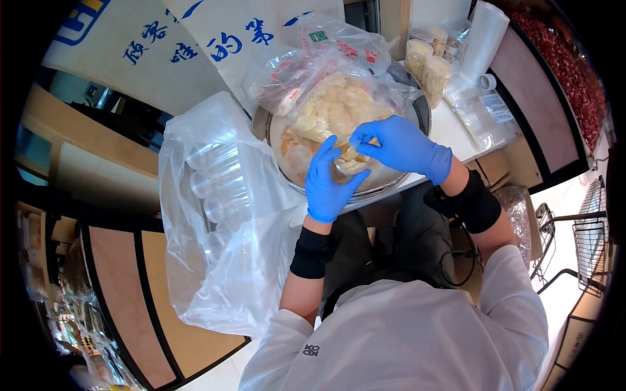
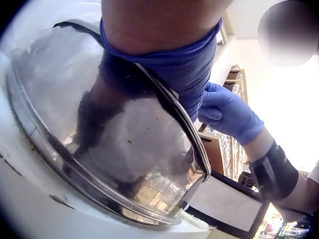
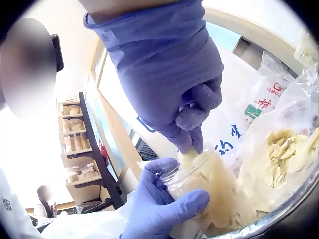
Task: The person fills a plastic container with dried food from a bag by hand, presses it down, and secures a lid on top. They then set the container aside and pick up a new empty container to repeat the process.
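Both hands wear blue gloves. My left hand (image 1: 329,186) grips a clear plastic jar (image 3: 219,194) around its side, holding it tilted over a wide metal basin (image 1: 425,120). Pale, thin dried slices fill much of the jar. Above its mouth, my right hand (image 1: 401,146) pinches a pale slice (image 3: 188,158) between thumb and fingertips, right at the rim. Beyond the jar, an opened clear bag (image 1: 336,104) of the same slices lies in the basin. In the left wrist view, the basin's shiny outer wall (image 2: 139,134) fills the middle, and the jar is hidden.
Left of the basin stands a large plastic sack (image 1: 176,189) of clear empty jars (image 1: 225,186). Several filled jars (image 1: 437,75) are at the back right, beside a plastic roll (image 1: 486,39), a round lid (image 1: 487,81) and a clear packet (image 1: 486,120). A lettered white board (image 1: 143,58) rises behind.
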Demonstrator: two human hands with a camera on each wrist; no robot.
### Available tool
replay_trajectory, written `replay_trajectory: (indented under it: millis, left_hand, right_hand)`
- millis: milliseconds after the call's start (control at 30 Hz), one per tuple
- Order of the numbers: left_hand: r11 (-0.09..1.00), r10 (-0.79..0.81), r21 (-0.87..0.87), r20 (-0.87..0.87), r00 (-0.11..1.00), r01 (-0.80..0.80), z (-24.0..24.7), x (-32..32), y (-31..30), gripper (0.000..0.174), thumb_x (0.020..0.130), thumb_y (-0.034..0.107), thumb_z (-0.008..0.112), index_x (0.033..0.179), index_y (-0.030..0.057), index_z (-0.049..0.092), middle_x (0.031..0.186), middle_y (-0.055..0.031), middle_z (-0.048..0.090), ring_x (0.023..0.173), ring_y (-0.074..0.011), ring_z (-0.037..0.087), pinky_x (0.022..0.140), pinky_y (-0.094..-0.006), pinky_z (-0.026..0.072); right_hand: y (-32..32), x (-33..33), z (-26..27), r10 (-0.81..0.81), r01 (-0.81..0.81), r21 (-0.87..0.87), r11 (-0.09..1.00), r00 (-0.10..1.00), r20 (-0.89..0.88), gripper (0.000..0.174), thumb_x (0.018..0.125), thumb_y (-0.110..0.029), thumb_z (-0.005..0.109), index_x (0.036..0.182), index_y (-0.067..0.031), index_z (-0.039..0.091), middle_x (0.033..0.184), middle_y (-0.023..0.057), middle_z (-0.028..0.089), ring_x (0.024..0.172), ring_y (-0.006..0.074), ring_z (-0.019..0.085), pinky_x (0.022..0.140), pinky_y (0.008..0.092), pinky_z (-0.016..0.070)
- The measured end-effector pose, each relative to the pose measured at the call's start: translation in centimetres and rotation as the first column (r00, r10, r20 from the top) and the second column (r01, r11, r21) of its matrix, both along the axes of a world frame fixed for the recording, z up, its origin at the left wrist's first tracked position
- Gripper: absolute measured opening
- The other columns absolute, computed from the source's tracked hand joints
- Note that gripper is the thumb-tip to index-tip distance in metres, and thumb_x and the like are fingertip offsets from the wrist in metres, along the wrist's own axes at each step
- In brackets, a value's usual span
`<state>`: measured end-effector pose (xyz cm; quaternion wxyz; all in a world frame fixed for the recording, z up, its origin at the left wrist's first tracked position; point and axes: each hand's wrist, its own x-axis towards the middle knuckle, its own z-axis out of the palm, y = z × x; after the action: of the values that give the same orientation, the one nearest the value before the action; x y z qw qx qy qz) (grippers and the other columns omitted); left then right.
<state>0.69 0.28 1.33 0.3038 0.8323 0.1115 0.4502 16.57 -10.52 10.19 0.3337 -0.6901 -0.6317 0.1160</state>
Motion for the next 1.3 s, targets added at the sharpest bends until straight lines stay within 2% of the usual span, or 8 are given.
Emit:
replay_trajectory:
  millis: [200, 300, 600, 667, 800, 1000, 1167, 1300]
  left_hand:
    - [0.997, 0.001, 0.079, 0.011, 1.0, -0.002, -0.3, 0.0, 0.0, 0.062, 0.062, 0.019, 0.088, 0.108, 0.0088, 0.049, 0.132, -0.0176, 0.052, 0.116, -0.0332, 0.055, 0.094, -0.0396, 0.0469]
    - [0.991, 0.012, 0.13, -0.017, 1.0, -0.01, -0.2, -0.1, 0.0, 0.062, 0.062, 0.02, 0.088, 0.11, 0.0098, 0.05, 0.132, -0.0167, 0.051, 0.116, -0.0326, 0.055, 0.093, -0.0392, 0.0476]
    - [0.993, 0.039, 0.112, -0.005, 0.999, -0.038, 0.0, 0.0, -0.1, 0.067, 0.062, 0.019, 0.087, 0.119, 0.0115, 0.052, 0.131, -0.0144, 0.051, 0.115, -0.0313, 0.054, 0.093, -0.0392, 0.0479]
    - [0.991, 0.088, 0.098, 0.007, 0.996, -0.088, 0.1, 0.1, -0.1, 0.066, 0.062, 0.018, 0.087, 0.119, 0.0119, 0.054, 0.131, -0.0144, 0.051, 0.115, -0.0306, 0.054, 0.093, -0.0386, 0.0479]
    - [0.988, 0.063, 0.145, -0.025, 0.998, -0.059, -0.4, 0.1, -0.1, 0.058, 0.065, 0.023, 0.086, 0.114, 0.0104, 0.058, 0.128, -0.0165, 0.052, 0.112, -0.0328, 0.055, 0.088, -0.04, 0.0498]
    - [0.99, 0.026, 0.137, -0.01, 1.0, -0.024, -0.3, 0.2, 0.3, 0.046, 0.065, 0.023, 0.085, 0.102, 0.0101, 0.06, 0.128, -0.0169, 0.051, 0.109, -0.0337, 0.056, 0.085, -0.0404, 0.05]
    - [0.971, 0.053, 0.237, -0.07, 0.996, -0.035, 0.7, 0.1, -0.1, 0.041, 0.062, 0.024, 0.085, 0.092, 0.0095, 0.061, 0.125, -0.0182, 0.053, 0.104, -0.0352, 0.057, 0.082, -0.0407, 0.05]
    - [0.973, 0.073, 0.226, -0.118, 0.99, -0.045, 1.1, 0.0, -0.2, 0.038, 0.061, 0.022, 0.087, 0.085, 0.0091, 0.061, 0.124, -0.0183, 0.053, 0.109, -0.0338, 0.056, 0.086, -0.0388, 0.0499]
  right_hand:
    - [0.1, 0.7, 0.2, 0.058, -0.069, -0.132, 0.989, 0.995, -0.087, 0.018, 0.085, -0.021, 0.066, 0.095, -0.0069, 0.067, 0.085, 0.0111, 0.068, 0.079, 0.0277, 0.066, 0.073, 0.0346, 0.0509]
    - [0.0, 0.6, 0.6, 0.079, -0.073, -0.148, 0.986, 0.996, 0.036, 0.017, 0.084, -0.023, 0.066, 0.093, -0.0085, 0.068, 0.085, 0.0106, 0.068, 0.078, 0.0282, 0.065, 0.072, 0.0352, 0.0508]
    - [-0.1, -1.0, -1.0, -0.2, 0.197, 0.101, 0.975, 0.98, 0.021, 0.016, 0.082, -0.027, 0.061, 0.087, -0.013, 0.069, 0.082, 0.0084, 0.068, 0.077, 0.0289, 0.065, 0.071, 0.0383, 0.0503]
    - [-0.4, -0.6, -1.0, 0.015, -0.01, -0.068, 0.998, 0.997, 0.072, 0.017, 0.081, -0.027, 0.061, 0.086, -0.0123, 0.069, 0.082, 0.0095, 0.067, 0.078, 0.0294, 0.065, 0.07, 0.0388, 0.0504]
    - [-0.5, -0.3, -0.4, 0.03, -0.013, -0.133, 0.991, 0.991, 0.127, 0.016, 0.083, -0.025, 0.06, 0.087, -0.0113, 0.068, 0.083, 0.0106, 0.067, 0.077, 0.0315, 0.064, 0.07, 0.0369, 0.05]
    - [0.3, 0.5, -0.6, 0.066, -0.065, -0.182, 0.981, 0.998, -0.001, 0.02, 0.082, -0.026, 0.062, 0.091, -0.0102, 0.069, 0.078, 0.0116, 0.066, 0.076, 0.0316, 0.064, 0.07, 0.0384, 0.0495]
    - [0.0, -0.2, -0.2, 0.111, -0.056, -0.308, 0.95, 0.98, 0.163, 0.018, 0.085, -0.021, 0.059, 0.095, -0.0107, 0.07, 0.081, 0.0128, 0.067, 0.076, 0.0328, 0.064, 0.07, 0.0396, 0.0498]
    - [-0.4, -0.2, -0.6, 0.148, -0.105, -0.284, 0.953, 0.98, 0.132, 0.017, 0.086, -0.018, 0.057, 0.1, -0.0105, 0.065, 0.083, 0.0138, 0.066, 0.078, 0.0341, 0.064, 0.07, 0.0422, 0.0499]
